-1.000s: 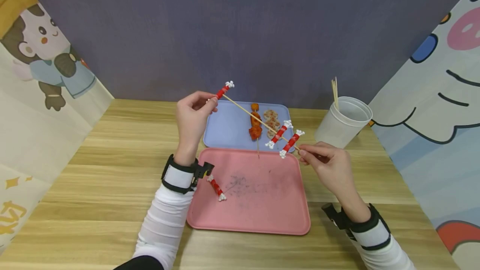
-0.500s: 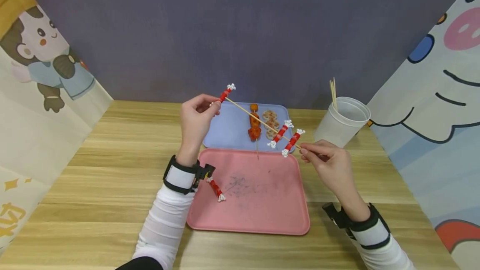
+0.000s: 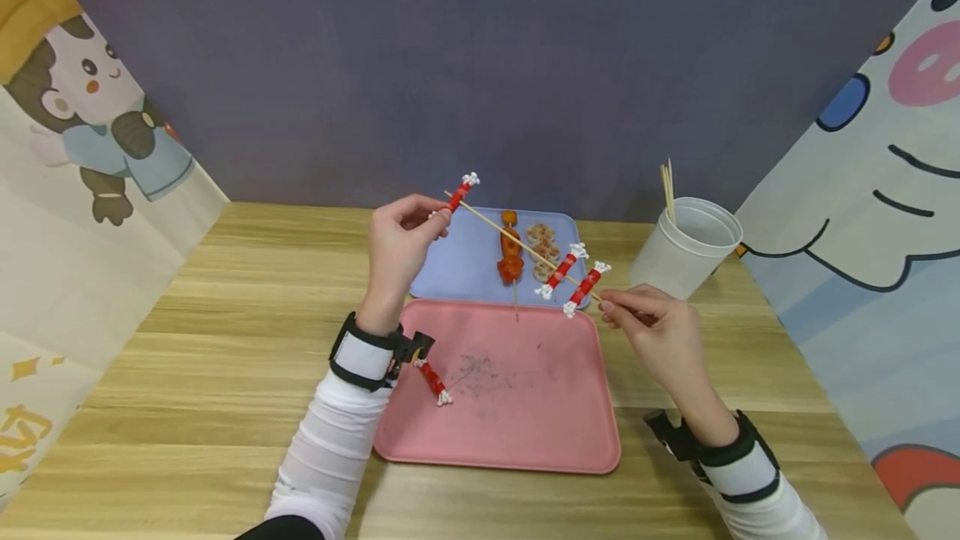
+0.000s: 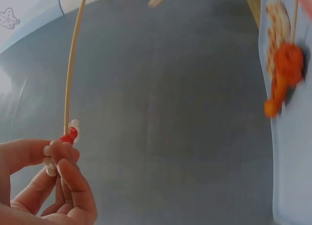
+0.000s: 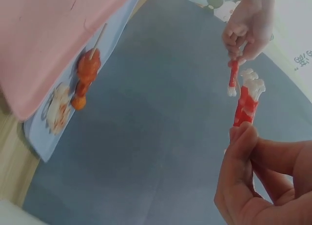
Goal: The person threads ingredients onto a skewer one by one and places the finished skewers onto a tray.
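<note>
My left hand (image 3: 401,247) pinches a red stick-shaped piece with white knobbly ends (image 3: 461,192). A thin wooden skewer (image 3: 491,224) runs through this piece, its tip just poking out on the far side. Between thumb and fingers, my right hand (image 3: 662,333) holds the skewer's lower end. Two more such pieces, one red-and-white (image 3: 561,272) and another red-and-white (image 3: 587,288), sit side by side on the skewer close to the right fingers. A loose red-and-white piece (image 3: 433,382) lies on the pink tray (image 3: 525,440), partly behind the left wrist strap.
Behind the pink tray, a blue tray (image 3: 453,261) bears a skewer of orange-red food pieces (image 3: 511,265) and a stack of pale browned slices (image 3: 542,233). A white bucket (image 3: 678,252) with several skewers (image 3: 667,190) stands at the back right.
My left hand has shifted slightly right and down, bringing its red-and-white piece a little along the skewer, so the tip now shows beyond it. The right hand has hardly moved.
</note>
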### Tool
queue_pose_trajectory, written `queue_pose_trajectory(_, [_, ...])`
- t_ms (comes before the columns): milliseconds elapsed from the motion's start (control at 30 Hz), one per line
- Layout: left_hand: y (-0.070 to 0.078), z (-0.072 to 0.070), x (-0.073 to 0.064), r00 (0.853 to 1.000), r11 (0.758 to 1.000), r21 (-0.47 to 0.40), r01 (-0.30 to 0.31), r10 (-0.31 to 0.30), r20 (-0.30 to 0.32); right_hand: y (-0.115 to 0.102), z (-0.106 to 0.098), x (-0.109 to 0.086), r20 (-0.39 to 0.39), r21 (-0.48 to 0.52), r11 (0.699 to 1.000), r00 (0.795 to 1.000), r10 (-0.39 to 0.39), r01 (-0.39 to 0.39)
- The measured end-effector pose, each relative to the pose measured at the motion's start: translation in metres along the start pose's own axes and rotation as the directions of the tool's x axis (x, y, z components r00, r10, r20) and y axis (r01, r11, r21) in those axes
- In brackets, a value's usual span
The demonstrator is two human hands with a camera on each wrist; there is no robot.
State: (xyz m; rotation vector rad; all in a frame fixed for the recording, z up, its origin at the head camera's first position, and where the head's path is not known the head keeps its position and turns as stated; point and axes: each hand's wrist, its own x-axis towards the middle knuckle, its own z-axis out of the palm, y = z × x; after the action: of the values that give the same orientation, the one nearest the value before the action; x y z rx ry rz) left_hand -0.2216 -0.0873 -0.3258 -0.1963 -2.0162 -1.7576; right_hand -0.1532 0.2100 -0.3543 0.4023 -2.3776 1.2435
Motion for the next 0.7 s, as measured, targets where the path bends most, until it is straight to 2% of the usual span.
queue_pose_trajectory(167, [0.002, 0.008, -0.003, 0.998, 1.0, 0.0, 0.018, -0.018, 0.064, 0.0, 0.002, -0.001, 0.028, 0.036, 0.999, 1.0, -0.003, 0.002])
queue_pose_trajectory(367, [0.001, 0.016, -0.006, 0.998, 1.0, 0.022, -0.01, 0.009, 0.068, 0.001, 0.003, -0.002, 0.021, 0.057, 0.998, 1.0, 0.013, -0.014])
queue_pose_trajectory(433, [0.0, 0.022, -0.009, 0.993, 0.999, 0.034, -0.008, 0.004, 0.118, 0.0, 0.005, -0.002, 0.047, 0.087, 0.996, 0.999, 0.024, -0.028])
queue_pose_trajectory(567, [0.001, 0.037, -0.018, 0.972, 0.996, 0.088, -0.02, -0.001, 0.234, -0.002, 0.008, -0.002, 0.086, 0.135, 0.989, 0.995, 0.044, -0.055])
queue_pose_trajectory(633, [0.003, 0.041, -0.021, 0.967, 0.994, 0.11, -0.026, -0.003, 0.254, -0.002, 0.009, -0.002, 0.084, 0.14, 0.988, 0.995, 0.052, -0.064])
queue_pose_trajectory(700, [0.003, 0.043, -0.023, 0.968, 0.993, 0.117, -0.028, -0.002, 0.25, -0.003, 0.008, -0.003, 0.079, 0.141, 0.987, 0.995, 0.061, -0.072])
